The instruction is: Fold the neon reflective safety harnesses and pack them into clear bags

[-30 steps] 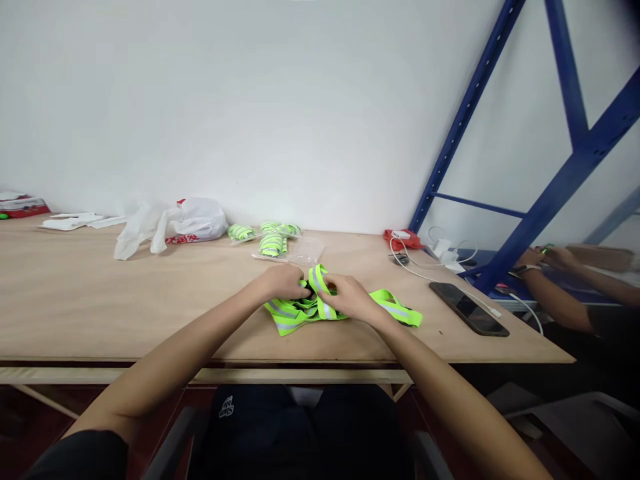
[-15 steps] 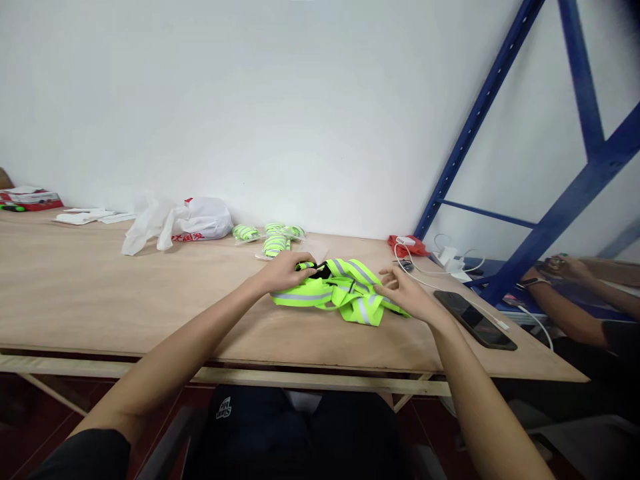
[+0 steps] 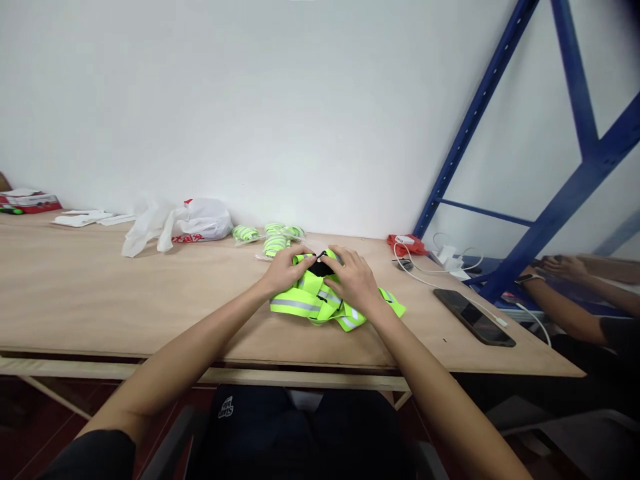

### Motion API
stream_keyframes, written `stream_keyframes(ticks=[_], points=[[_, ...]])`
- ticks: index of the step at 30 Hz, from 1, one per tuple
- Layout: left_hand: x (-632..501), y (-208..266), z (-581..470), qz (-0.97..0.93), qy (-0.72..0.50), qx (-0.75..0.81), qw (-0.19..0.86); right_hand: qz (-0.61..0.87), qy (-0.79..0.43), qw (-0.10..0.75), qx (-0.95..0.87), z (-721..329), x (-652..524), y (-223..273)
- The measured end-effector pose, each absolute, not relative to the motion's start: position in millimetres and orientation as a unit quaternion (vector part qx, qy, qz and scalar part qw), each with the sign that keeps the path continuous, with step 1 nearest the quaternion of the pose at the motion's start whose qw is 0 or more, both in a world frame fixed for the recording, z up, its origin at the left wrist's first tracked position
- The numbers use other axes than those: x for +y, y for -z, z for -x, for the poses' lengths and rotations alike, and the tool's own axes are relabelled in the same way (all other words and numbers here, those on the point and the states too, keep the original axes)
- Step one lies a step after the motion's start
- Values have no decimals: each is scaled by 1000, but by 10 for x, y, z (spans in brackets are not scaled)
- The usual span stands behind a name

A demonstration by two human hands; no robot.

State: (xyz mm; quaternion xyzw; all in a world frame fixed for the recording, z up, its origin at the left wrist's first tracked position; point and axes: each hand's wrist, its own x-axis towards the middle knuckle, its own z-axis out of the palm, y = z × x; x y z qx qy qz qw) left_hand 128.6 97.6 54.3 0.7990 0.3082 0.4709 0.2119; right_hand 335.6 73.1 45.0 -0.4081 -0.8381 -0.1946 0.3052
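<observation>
A neon yellow-green reflective strap harness (image 3: 297,305) with grey stripes lies bunched on the wooden table (image 3: 125,293). My left hand (image 3: 287,269) pinches its upper left part, beside a black patch. My right hand (image 3: 354,277) is closed on the upper right part, thumb and fingers near a small black fitting at the top. The two hands are close together, fingertips almost meeting. Loose strap ends trail out to the right beneath my right wrist.
Packed neon bundles (image 3: 275,245) and a white plastic bag (image 3: 207,219) sit by the wall. To the right are a phone (image 3: 473,317), a white cable, a red cloth (image 3: 414,247) and a blue metal frame (image 3: 540,223). Another person's forearm (image 3: 565,307) shows at far right.
My right hand has moved left from the right side of the harness to its top, beside my left hand. The straps are gathered closer together.
</observation>
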Motion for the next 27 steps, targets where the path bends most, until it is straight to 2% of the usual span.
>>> stream_keyframes(ticks=[7,20,27], points=[[986,-516,-1293,-790,-456,309,268,364,125,342,-857,-3433,687,-393],[1068,-514,-1207,-807,-402,290,321,381,10,371,-847,-3446,673,-388],[1081,-584,-1108,-849,-327,290,298,432,15,359,-827,-3423,660,-349]])
